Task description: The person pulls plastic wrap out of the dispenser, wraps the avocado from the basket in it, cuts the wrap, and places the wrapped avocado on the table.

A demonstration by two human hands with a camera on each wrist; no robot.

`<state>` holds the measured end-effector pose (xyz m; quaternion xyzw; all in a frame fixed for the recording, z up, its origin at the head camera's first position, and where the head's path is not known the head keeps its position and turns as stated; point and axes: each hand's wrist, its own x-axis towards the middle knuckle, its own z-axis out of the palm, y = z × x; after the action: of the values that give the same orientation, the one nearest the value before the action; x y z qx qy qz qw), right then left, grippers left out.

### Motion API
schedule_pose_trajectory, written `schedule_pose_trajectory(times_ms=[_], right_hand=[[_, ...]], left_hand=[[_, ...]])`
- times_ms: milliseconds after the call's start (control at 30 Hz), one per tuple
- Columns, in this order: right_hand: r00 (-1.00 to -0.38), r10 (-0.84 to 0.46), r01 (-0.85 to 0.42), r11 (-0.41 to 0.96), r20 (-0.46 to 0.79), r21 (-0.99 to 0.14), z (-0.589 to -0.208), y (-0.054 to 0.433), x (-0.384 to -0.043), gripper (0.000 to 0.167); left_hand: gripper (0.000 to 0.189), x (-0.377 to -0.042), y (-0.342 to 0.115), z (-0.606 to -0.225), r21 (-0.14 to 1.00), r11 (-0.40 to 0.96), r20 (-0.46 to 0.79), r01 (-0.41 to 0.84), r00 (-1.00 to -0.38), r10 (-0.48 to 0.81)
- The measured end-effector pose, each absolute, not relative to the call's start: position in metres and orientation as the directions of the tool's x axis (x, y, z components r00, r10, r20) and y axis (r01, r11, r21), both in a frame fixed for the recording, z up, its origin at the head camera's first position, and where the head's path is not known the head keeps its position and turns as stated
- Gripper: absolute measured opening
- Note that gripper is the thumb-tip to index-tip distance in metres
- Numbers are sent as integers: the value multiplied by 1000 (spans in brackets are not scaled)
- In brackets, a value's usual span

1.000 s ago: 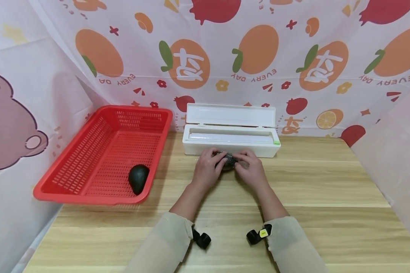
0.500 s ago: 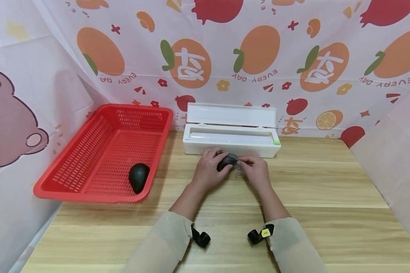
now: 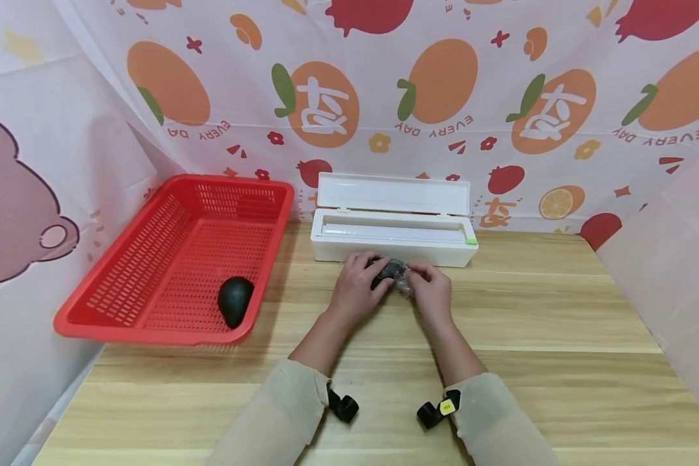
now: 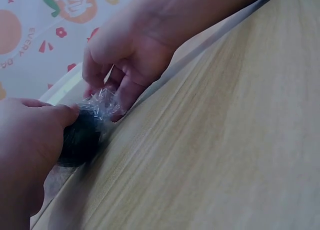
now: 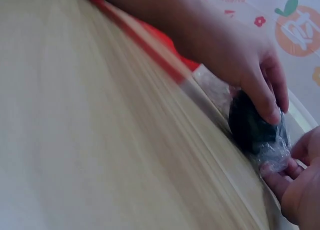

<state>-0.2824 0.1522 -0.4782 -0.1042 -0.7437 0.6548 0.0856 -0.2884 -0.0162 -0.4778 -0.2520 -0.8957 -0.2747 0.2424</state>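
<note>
Both wrist views show crumpled clear plastic film point(image 4: 104, 105) on one dark-green oval fruit point(image 5: 247, 127); only the head view shows a second, pear-shaped fruit point(image 3: 235, 302), inside one red plastic basket point(image 3: 151, 337). Just before one white plastic box point(image 3: 384, 251), the left hand point(image 3: 354, 285) curls round the wrapped fruit; the right hand point(image 3: 431, 292) pinches its film.

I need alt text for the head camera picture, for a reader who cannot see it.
At a wooden table, a person's left hand holds a dark, avocado-like object while the right hand pinches clear film around its end. Behind them stands an open white box; to the left, a red basket contains a similar dark object.
</note>
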Motion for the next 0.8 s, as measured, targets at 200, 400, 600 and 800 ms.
schedule_pose_trajectory(times_ms=[200, 400, 600, 800], right_hand=[[-972, 234, 24, 158, 14, -987, -477, 144, -276, 30], [-971, 123, -129, 444, 203, -887, -480, 148, -276, 29], [-953, -57, -268, 612, 297, -744, -480, 157, -280, 60], [-946, -202, -324, 614, 253, -720, -482, 163, -280, 56]], left_hand=[[39, -288, -16, -478, 388, 732, 579, 560, -766, 279], [38, -288, -17, -476, 378, 728, 559, 572, -768, 313], [43, -287, -19, -475, 394, 689, 548, 609, -757, 355], [46, -285, -21, -473, 426, 645, 596, 635, -733, 328]])
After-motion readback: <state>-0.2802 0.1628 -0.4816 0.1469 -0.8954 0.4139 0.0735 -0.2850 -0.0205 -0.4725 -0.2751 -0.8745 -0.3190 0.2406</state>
